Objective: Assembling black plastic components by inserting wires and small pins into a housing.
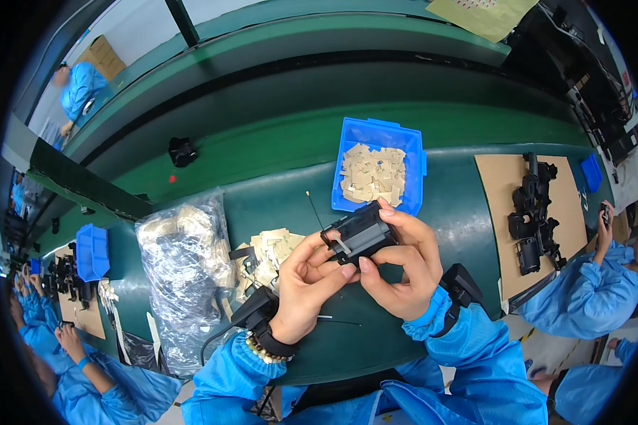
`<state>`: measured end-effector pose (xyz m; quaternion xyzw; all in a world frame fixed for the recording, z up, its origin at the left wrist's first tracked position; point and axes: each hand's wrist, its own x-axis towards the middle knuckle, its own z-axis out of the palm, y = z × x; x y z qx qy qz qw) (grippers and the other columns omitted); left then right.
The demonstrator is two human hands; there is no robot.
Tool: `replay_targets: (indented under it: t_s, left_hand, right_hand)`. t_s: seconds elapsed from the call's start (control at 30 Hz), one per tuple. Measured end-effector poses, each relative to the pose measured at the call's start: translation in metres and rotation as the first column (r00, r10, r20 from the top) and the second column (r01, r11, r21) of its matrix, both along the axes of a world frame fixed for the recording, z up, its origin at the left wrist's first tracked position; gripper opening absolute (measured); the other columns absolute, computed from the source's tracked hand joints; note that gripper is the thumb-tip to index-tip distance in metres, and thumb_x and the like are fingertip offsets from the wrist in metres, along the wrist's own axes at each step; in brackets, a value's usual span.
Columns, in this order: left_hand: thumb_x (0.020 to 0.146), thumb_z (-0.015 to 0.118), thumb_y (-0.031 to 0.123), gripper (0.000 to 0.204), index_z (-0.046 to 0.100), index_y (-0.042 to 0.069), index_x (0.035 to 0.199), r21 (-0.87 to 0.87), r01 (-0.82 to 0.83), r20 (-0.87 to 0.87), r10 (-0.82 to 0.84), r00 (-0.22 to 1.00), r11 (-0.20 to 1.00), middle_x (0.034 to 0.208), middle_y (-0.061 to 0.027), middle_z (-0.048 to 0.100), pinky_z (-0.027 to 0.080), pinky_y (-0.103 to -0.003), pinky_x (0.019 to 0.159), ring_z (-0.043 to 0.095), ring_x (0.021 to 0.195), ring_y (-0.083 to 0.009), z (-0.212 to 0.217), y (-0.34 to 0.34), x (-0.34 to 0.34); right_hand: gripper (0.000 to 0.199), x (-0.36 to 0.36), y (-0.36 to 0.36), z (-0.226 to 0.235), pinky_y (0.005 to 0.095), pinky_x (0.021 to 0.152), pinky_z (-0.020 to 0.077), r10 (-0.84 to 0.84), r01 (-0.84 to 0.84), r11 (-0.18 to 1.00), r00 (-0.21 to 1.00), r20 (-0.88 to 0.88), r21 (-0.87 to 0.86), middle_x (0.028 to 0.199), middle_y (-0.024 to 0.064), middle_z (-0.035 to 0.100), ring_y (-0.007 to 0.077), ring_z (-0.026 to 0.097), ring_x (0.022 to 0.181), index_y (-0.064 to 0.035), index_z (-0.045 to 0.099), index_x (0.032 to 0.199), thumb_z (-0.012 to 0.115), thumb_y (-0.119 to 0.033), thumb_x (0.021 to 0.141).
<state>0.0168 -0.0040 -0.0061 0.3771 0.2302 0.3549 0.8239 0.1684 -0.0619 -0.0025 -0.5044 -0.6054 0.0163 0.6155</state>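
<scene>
A small black rectangular device housing (365, 232) is held up over the green table between both hands. My left hand (306, 283) is closed around its left end and lower edge. My right hand (408, 268) grips its right end, with the fingers on top and the thumb at the lower edge. A thin dark wire with a bright tip (314, 205) sticks up beside the housing's left end. Close to my left hand lies a loose pile of flat beige pieces (275, 248). Beyond the housing stands a blue bin (419, 170) holding more beige pieces (373, 173).
A clear plastic bag of parts (184, 283) lies left. Right, a cardboard sheet (495, 191) carries several black devices (534, 212). A second thin wire (340, 322) rests near the table's front. Co-workers in blue sit at both sides; a raised green ledge (290, 134) runs behind.
</scene>
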Motion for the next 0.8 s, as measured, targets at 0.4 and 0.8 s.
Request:
replay_targets:
  t_s: [0.4,0.8]
  left_hand:
    - [0.088,0.06,-0.011,0.047,0.045,-0.004,0.131,-0.005,0.013,0.008,-0.013,1.0,1.0,0.125,-0.0213,0.058,0.057,-0.036,0.092,0.065,0.108,-0.025,0.0015,-0.0007,0.0]
    - [0.088,0.059,-0.011,0.047,0.044,-0.003,0.132,-0.021,0.014,0.041,-0.013,0.999,1.0,0.125,-0.0211,0.058,0.057,-0.037,0.093,0.065,0.108,-0.025,-0.0009,-0.0008,-0.0002]
  right_hand:
    - [0.018,-0.0002,-0.0005,-0.0009,0.0478,0.096,0.054,0.003,-0.003,1.0,1.0,-0.02,-0.001,0.126,0.0219,0.052,0.0468,0.055,0.12,0.0007,0.062,0.078,0.076,0.007,0.071]
    - [0.018,0.0003,0.0003,0.001,0.047,0.093,0.0558,-0.015,0.015,1.0,1.0,0.005,0.006,0.125,0.0223,0.055,0.0461,0.057,0.118,0.0006,0.061,0.077,0.077,0.006,0.07]
